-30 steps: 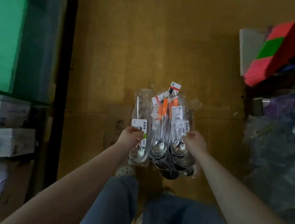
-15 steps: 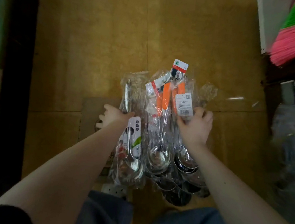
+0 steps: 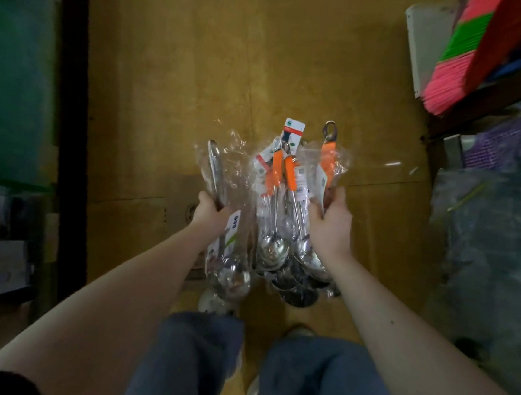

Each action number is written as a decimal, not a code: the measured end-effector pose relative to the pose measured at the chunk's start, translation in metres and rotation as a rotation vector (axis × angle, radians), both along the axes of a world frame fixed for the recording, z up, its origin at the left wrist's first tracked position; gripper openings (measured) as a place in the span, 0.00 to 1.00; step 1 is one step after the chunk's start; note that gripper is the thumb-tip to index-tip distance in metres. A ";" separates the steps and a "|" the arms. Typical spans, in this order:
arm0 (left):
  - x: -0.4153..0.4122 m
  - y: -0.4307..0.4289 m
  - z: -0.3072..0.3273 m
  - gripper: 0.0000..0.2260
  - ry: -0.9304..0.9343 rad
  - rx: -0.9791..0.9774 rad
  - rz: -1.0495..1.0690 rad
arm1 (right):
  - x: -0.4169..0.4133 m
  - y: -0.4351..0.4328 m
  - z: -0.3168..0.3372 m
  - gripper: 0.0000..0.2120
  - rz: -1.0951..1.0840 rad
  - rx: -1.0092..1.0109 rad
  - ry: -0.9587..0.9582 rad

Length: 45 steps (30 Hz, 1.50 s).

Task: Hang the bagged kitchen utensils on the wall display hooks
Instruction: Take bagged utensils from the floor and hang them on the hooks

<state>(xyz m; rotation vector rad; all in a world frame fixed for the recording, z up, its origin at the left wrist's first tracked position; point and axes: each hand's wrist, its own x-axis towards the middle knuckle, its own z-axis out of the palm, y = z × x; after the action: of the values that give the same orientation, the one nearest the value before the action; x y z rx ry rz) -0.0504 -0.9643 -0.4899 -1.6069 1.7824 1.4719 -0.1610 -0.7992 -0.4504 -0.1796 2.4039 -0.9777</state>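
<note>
The left hand (image 3: 212,213) is curled around the shaft of an all-steel ladle in a clear plastic bag (image 3: 215,169). The handle points away from the person and the bowl hangs toward the feet. A white printed label sits just below the grip.

The right hand (image 3: 330,225) is closed around a clear-bagged steel ladle with an orange handle (image 3: 328,159). Its metal hanging loop protrudes from the top of the bag.

Between the two hands is a bundle of clear-bagged orange-handled steel ladles (image 3: 278,180), bowls nearest the person. Which hand supports the bundle cannot be determined.

All the utensils are over the middle of the brown cardboard floor sheet (image 3: 184,80), toward its near edge and above the person's blue jeans (image 3: 188,358).

Past the right edge of the sheet are a pink and green stack (image 3: 452,78) and crumpled clear plastic bags (image 3: 494,249). At the left edge stands a green panel (image 3: 12,65).
</note>
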 end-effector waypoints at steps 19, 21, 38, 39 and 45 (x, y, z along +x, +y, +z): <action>-0.090 0.127 0.440 0.48 0.375 0.064 -0.227 | -0.033 0.115 0.382 0.10 -0.133 -0.273 0.085; -0.102 0.151 0.469 0.55 0.452 0.058 -0.283 | -0.039 0.137 0.408 0.10 -0.202 -0.321 0.087; -0.169 0.345 0.656 0.20 0.776 0.180 -0.742 | -0.028 0.320 0.605 0.20 -0.755 -0.625 0.300; -0.170 0.352 0.666 0.16 0.799 0.210 -0.780 | -0.022 0.326 0.612 0.18 -0.782 -0.648 0.310; -0.170 0.387 0.697 0.06 0.874 0.502 -0.938 | 0.012 0.352 0.634 0.18 -1.049 -0.578 0.467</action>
<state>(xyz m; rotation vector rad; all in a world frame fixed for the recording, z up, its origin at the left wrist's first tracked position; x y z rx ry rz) -0.2201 -0.5775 0.2075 0.2229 1.8522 1.9283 -0.1487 -0.4468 0.1838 0.8218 2.5057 -2.2920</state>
